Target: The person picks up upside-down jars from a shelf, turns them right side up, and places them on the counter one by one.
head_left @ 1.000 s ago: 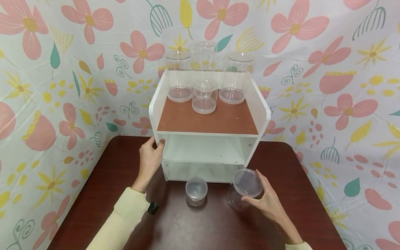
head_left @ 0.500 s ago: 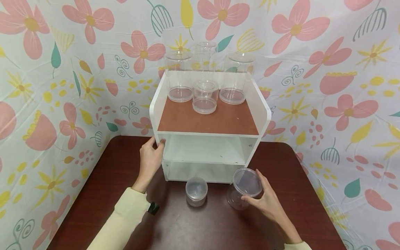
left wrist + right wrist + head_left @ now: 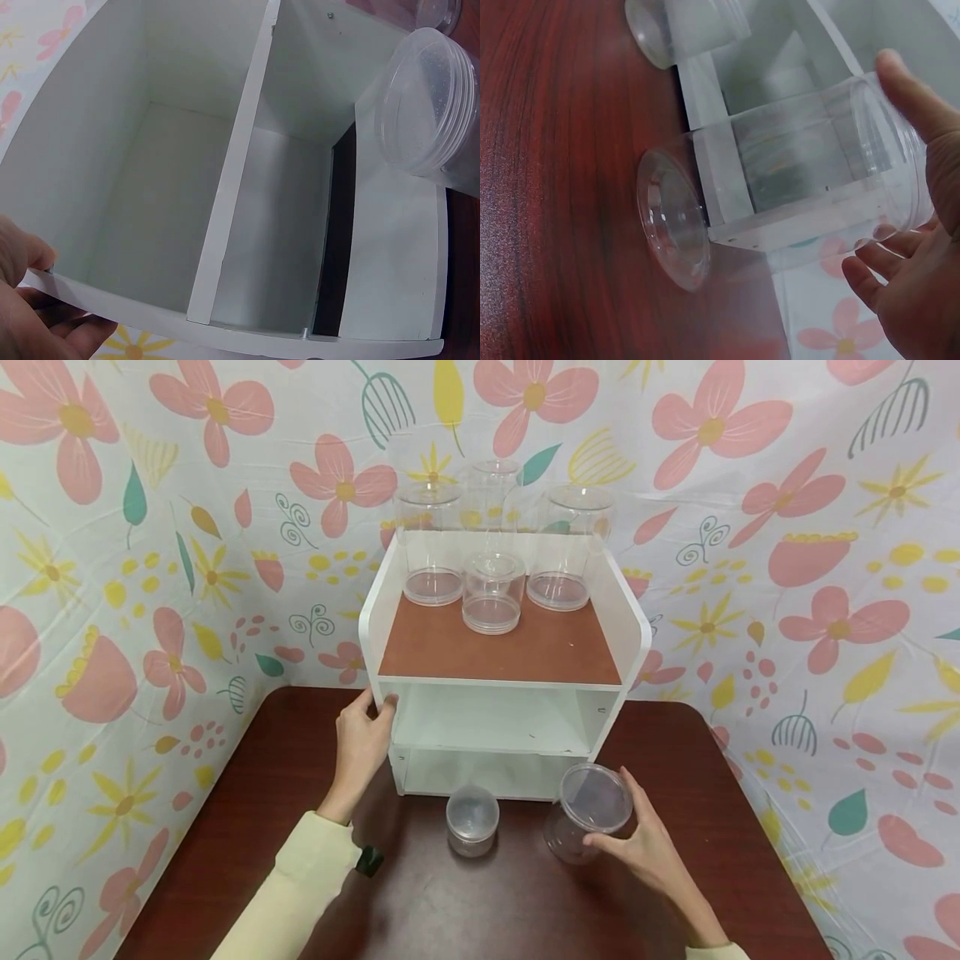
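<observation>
A white shelf unit (image 3: pixel 498 680) with a brown top board stands on the table. My left hand (image 3: pixel 357 747) grips the front edge of its left side panel, thumb on the inner side and fingers outside, as the left wrist view shows. At the unit's front right corner is a tall clear plastic jar (image 3: pixel 594 799) with its lid on. My right hand (image 3: pixel 647 837) holds this jar near the lid, thumb and fingers round it. Its base (image 3: pixel 675 217) is close to or on the tabletop. A shorter lidded clear jar (image 3: pixel 472 821) stands in front of the unit, untouched.
Several clear jars stand on the brown top board: a short jar (image 3: pixel 492 597) in front, taller ones such as the right jar (image 3: pixel 562 552) behind. The dark red table (image 3: pixel 465 918) meets a floral curtain (image 3: pixel 757 552) at the back and sides.
</observation>
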A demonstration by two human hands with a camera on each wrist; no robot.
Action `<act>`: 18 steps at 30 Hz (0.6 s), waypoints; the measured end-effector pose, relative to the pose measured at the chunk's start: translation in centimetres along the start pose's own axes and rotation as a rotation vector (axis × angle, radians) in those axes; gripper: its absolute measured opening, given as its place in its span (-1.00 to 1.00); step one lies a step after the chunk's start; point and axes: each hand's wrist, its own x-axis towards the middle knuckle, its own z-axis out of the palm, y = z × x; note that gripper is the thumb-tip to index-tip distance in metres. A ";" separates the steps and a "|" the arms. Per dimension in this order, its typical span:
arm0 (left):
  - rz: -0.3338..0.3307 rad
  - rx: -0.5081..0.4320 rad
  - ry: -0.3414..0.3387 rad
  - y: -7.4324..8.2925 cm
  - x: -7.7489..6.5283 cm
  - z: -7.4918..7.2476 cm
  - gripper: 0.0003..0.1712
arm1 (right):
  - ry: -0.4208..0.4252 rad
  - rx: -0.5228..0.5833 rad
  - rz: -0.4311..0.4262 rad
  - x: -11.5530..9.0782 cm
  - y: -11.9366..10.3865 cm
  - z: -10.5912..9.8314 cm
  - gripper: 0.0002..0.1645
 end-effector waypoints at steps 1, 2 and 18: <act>0.000 0.000 0.002 0.0 0.0 0.0 -0.75 | 0.002 0.007 -0.008 0.0 0.0 -0.1 0.44; 0.000 -0.001 0.003 0.0 0.0 0.0 -0.76 | 0.006 0.017 -0.017 0.0 -0.1 -0.2 0.41; -0.003 0.001 0.000 0.1 0.1 -0.1 -0.77 | 0.121 0.112 -0.133 2.0 -4.9 -4.4 0.05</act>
